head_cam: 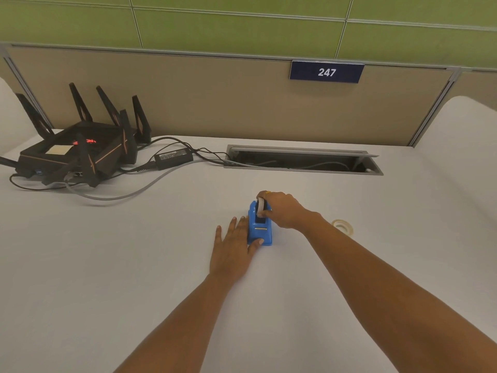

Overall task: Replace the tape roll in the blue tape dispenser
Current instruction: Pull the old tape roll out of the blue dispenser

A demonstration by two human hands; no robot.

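The blue tape dispenser point(259, 227) is steadied on the worktop point(134, 251) by the spread left hand point(233, 247) while its tape roll point(260, 207) is pinched by the right hand point(282, 210).

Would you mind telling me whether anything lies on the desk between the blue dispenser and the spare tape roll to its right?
Only the person's own right forearm crosses that stretch. The spare tape roll lies flat on bare desk, right of the blue dispenser; the right hand grips the roll in the dispenser, and the left hand steadies its base.

Dispenser point(259, 227) mid-desk point(134, 265) — router point(78, 152) far-left
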